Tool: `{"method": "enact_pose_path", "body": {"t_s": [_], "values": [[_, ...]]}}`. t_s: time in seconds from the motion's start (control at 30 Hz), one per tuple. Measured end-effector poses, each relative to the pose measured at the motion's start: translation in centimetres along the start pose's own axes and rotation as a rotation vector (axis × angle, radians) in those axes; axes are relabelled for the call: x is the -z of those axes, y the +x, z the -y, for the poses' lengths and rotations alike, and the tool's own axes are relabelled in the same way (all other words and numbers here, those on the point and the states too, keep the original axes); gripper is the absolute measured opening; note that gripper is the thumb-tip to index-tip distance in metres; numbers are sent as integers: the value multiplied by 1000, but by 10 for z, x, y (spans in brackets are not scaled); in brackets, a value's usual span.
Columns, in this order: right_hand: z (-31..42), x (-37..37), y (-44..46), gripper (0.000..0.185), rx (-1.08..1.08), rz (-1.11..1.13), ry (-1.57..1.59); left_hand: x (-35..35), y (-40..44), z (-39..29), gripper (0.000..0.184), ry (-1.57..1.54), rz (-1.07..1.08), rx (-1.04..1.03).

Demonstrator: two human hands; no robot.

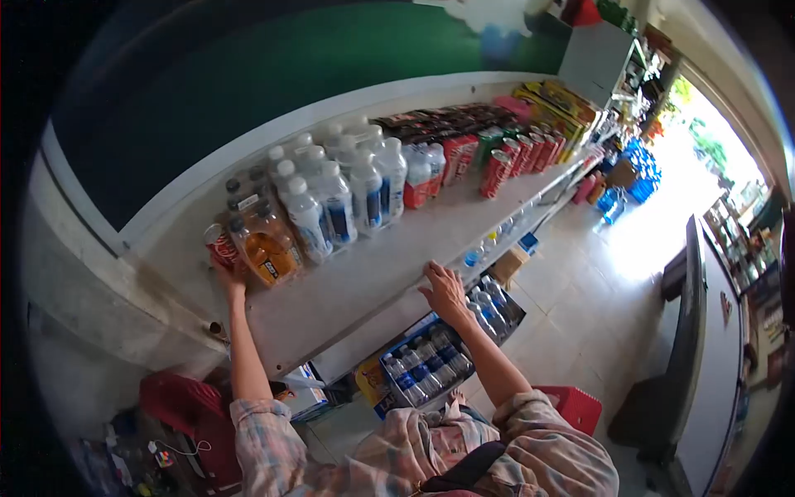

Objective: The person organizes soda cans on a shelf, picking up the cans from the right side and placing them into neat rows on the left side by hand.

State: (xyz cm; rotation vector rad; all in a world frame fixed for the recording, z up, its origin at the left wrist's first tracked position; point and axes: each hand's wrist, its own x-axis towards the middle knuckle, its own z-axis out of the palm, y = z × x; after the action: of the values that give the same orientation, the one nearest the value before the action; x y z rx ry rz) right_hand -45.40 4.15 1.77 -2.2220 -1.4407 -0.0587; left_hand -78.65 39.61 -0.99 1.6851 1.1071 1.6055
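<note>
My left hand (231, 275) is wrapped round the lower part of a red soda can (219, 242) at the left end of the grey shelf top (331, 305). Right beside the can stands a pack of amber drink bottles (272, 248). White-capped water bottles (338, 207) stand in rows to the right of that pack. My right hand (445, 291) lies with its fingers apart on the front edge of the shelf and holds nothing. Further along the shelf are several red cans (512, 159) and a red pack (458, 157).
Below the shelf sit a tray of bottled water (426, 364) and another bottle pack (490, 311). A red plastic stool (570, 407) stands by my right side. On the right a long dark-edged table (704, 356) borders the tiled floor (571, 286). Maroon cloth (178, 398) lies at lower left.
</note>
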Motion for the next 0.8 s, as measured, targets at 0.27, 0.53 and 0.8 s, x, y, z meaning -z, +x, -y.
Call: {"method": "enact_pose_path", "body": {"t_s": [0.27, 0.53, 0.8], "values": [[-3, 15, 1, 35, 67, -153, 222, 64, -83, -82, 62, 134, -22, 175], [64, 260, -50, 59, 984, -526, 851, 67, -231, -216, 58, -57, -17, 130], [-34, 323, -73, 60, 1120, -603, 964, -73, -305, -303, 65, -71, -92, 183]]}}
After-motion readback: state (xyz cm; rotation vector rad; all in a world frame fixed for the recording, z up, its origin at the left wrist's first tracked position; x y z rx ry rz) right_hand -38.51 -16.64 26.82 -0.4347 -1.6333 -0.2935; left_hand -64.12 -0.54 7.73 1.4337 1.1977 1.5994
